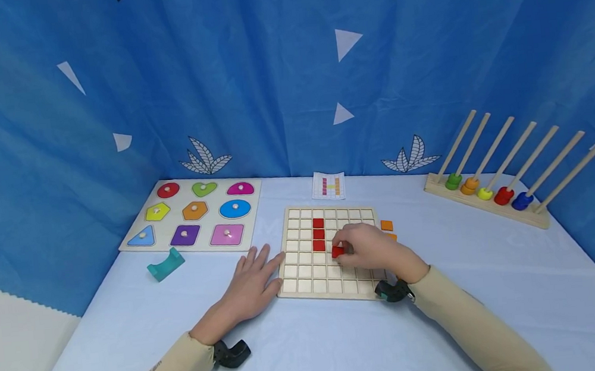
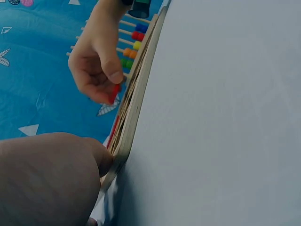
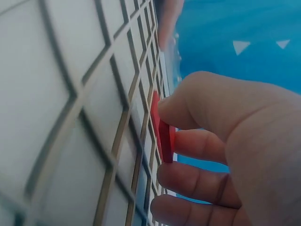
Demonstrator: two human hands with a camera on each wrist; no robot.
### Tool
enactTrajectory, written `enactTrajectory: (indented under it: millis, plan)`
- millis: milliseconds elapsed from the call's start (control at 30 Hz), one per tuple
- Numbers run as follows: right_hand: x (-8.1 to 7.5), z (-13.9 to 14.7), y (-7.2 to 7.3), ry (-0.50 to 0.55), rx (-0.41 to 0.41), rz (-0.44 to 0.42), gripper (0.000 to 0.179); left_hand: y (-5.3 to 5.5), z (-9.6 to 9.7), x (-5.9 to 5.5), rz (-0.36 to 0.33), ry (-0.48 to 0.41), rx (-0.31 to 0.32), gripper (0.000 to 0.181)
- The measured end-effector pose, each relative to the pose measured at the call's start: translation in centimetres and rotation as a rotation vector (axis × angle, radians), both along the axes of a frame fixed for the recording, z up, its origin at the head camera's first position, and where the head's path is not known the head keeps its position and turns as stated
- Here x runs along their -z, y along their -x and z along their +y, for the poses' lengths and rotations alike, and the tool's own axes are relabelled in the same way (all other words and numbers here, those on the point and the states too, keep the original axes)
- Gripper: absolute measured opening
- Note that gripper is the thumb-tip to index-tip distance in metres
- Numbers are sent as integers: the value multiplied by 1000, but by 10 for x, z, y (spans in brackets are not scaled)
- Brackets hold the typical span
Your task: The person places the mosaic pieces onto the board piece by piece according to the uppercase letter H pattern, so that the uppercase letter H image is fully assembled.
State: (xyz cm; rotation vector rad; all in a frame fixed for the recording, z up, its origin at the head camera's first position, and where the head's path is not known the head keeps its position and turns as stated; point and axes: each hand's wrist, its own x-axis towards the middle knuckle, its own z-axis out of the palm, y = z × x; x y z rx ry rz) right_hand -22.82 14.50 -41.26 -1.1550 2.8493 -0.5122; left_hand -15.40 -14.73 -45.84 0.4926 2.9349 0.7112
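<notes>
A wooden grid board (image 1: 307,286) lies on the table, with a column of 3 red square tiles (image 1: 318,234) set in its cells. Over the board, my right hand (image 1: 371,250) pinches another red square tile (image 1: 338,252) between thumb and fingers. The right wrist view shows this held tile (image 3: 167,141) tilted close to the grid, beside red in the board. My left hand (image 1: 253,285) lies flat with fingers spread, its fingertips touching the board's left edge. In the left wrist view the left thumb (image 2: 101,155) is at the board's corner.
Orange tiles (image 1: 386,225) lie right of the board, partly behind the right hand. A small pattern card (image 1: 328,186) is behind it. To the left are a shape puzzle (image 1: 204,218) and a teal curved block (image 1: 166,265). A bead-and-peg stand (image 1: 487,200) stands at the back right.
</notes>
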Motion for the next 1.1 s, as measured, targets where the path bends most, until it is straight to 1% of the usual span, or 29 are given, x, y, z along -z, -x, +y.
enactTrajectory:
  millis: [233,500,900,1100]
  plan:
    - [4,-15,2,-17,-2,1,20,0,0,0,1,-5,2,56]
    - [4,-26,2,-27,-16,-7,20,1,0,0,-8,-1,0,56]
    - [1,-32,1,-15,-22,-35,19,0,0,-2,-10,-3,0,56]
    - [1,-33,-1,-8,-25,-28,19,0,0,-3,-17,-8,1,56]
